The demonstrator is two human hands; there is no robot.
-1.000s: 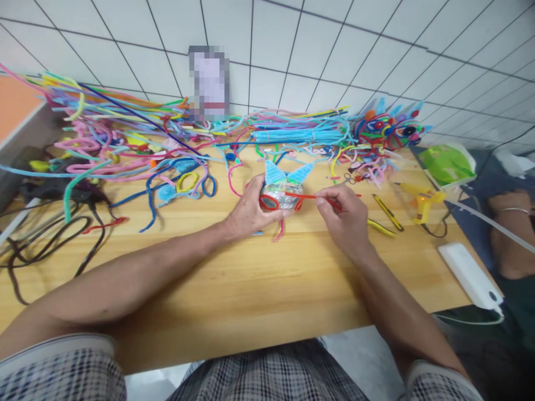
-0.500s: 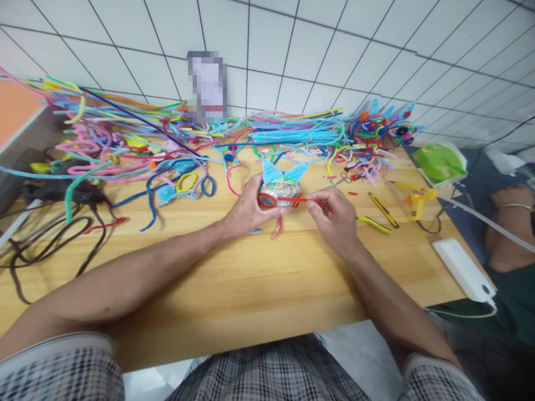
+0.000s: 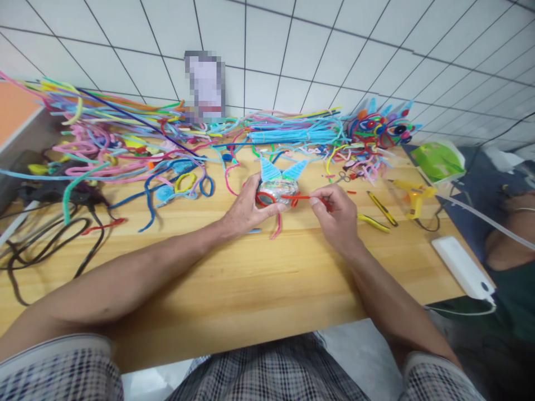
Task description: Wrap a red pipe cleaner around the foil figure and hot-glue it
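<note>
My left hand (image 3: pixel 249 207) is closed around a small round craft head (image 3: pixel 278 188), silvery and many-coloured, with two light blue pointed ears. A red loop (image 3: pixel 264 199) sits on the left of its front. Between the fingertips of my right hand (image 3: pixel 335 216) is pinched a red pipe cleaner (image 3: pixel 301 197), its free end pointing left across the front of the head. More red shows on the head's right side, but its shape is partly hidden. A pink strand (image 3: pixel 276 227) lies below the head.
Colourful pipe cleaners (image 3: pixel 296 131) line the back. Finished craft heads (image 3: pixel 388 128) stand back right. Yellow-handled pliers (image 3: pixel 373 223), a utility knife (image 3: pixel 382 209), a glue gun (image 3: pixel 412 196) and a white power bank (image 3: pixel 462 267) lie right. Black cables (image 3: pixel 54 239) coil left. A person's arm (image 3: pixel 512 234) is far right.
The red pipe cleaner's free end has drawn back rightward from the red loop across the head's front. My left hand keeps its hold on the head.
</note>
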